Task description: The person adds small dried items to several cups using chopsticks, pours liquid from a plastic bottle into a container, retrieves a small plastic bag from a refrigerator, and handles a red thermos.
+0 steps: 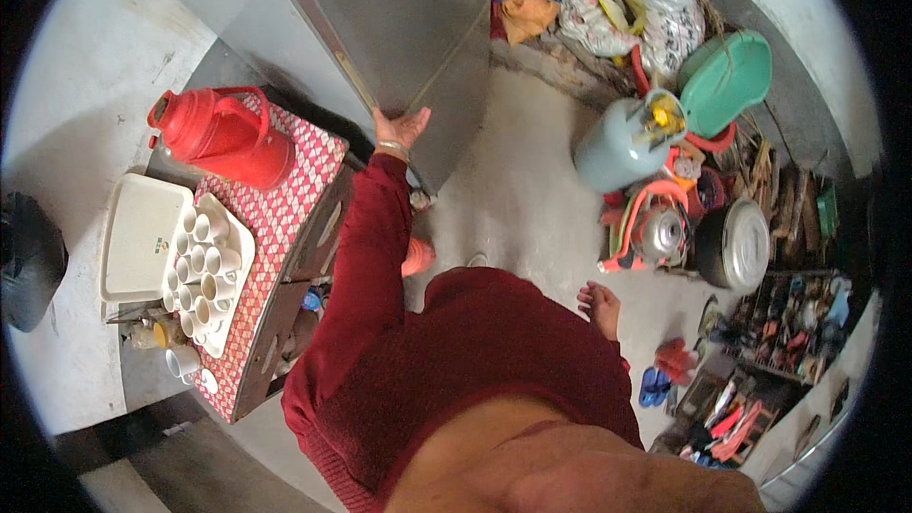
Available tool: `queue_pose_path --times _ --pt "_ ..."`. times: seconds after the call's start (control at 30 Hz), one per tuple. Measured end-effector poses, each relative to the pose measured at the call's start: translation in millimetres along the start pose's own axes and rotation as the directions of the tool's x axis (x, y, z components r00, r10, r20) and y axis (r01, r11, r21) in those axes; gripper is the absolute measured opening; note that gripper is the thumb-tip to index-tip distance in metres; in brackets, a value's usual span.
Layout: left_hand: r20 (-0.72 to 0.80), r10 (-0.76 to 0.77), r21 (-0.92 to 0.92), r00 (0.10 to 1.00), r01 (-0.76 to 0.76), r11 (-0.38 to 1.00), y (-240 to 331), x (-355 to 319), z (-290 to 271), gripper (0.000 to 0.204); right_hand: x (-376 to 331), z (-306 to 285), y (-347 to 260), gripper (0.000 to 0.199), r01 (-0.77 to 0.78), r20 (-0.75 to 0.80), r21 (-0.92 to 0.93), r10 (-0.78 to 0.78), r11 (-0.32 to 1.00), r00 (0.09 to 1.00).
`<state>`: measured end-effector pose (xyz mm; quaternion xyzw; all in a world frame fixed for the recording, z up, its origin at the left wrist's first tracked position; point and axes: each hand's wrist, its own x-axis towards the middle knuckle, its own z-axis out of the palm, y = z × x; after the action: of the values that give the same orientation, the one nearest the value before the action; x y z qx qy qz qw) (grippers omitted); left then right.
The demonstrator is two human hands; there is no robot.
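At the edge of a tall grey door panel (pixel 408 28), which looks like a refrigerator's, is my left hand (pixel 399 127). Its thumb and fingers are spread apart against the panel, and a bracelet circles the wrist. My right hand (pixel 600 309) hangs in the air at my side, its fingers loosely bent and apart with nothing in them. Left of my left arm, a red thermos flask (pixel 223 138) stands on a cabinet with a red-and-white patterned cover (pixel 309 154). Several white mugs (pixel 204 261) sit on a white tray (pixel 239 252) on that cover.
A cream tray (pixel 142 237) leans by the mugs. On the right stand a grey gas cylinder (pixel 613 147), a green basin (pixel 727 81), a kettle (pixel 657 233) and a lidded pot (pixel 746 245). Bags (pixel 670 14) lie at the far wall; blue slippers (pixel 654 387) lie near a shoe rack (pixel 788 328).
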<state>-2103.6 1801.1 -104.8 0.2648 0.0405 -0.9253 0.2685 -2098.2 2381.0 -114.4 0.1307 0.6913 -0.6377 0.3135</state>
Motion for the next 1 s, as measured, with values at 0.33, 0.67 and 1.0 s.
queue_pose_path --times 0.33,0.67,1.0 --pt "0.093 0.398 -0.101 0.913 -0.389 0.916 -23 18 30 0.071 119 9 -111 0.023 0.207 0.251 -0.219 -0.15 0.954 0.956" --pt "-0.096 0.212 -0.205 0.973 -0.227 0.952 -113 24 -5 0.068 174 40 -196 0.024 0.36 0.514 -0.284 -0.175 0.889 0.84" --pt "0.007 -0.184 0.019 0.983 0.184 0.983 -258 9 -15 0.071 132 164 -315 0.041 0.705 0.708 0.057 -0.527 0.707 0.47"
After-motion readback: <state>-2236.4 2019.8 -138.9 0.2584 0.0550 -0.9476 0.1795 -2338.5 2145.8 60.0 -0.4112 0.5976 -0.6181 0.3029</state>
